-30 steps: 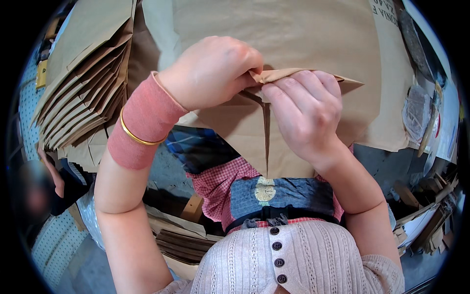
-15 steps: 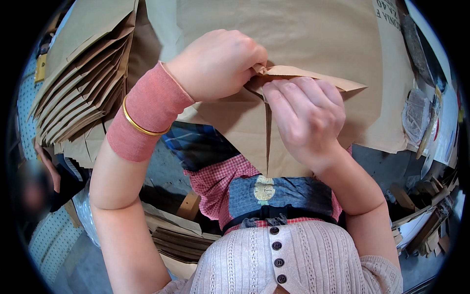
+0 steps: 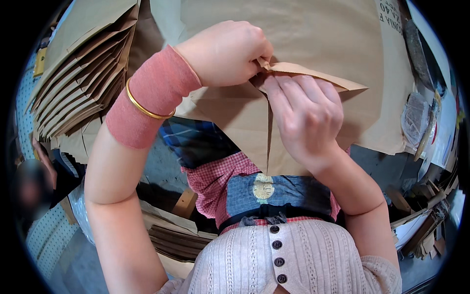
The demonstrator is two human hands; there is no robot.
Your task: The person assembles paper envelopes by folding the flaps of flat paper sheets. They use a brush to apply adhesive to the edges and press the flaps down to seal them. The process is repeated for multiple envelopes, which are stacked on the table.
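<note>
A large brown paper bag (image 3: 235, 115) lies in front of me, its near end partly raised into a folded flap (image 3: 333, 80) with a jagged edge. My left hand (image 3: 227, 54) is closed in a fist, pinching the crumpled corner of that flap. Close beside it, my right hand (image 3: 309, 115) has its fingers bent together over the near side of the flap and presses on the paper. The right fingertips are hidden in the fold. A narrow slit runs down the paper below the two hands.
At the left, several folded brown paper bags (image 3: 81, 73) stand fanned in a stack. More stacked paper (image 3: 178, 240) lies low beside my legs. On the right are a clear plastic bag (image 3: 415, 117) and paper scraps (image 3: 433, 240). Another person (image 3: 36, 188) is at the far left.
My left hand has shifted slightly up and to the right, still pinching the flap's corner. My right hand has moved a little up along the fold.
</note>
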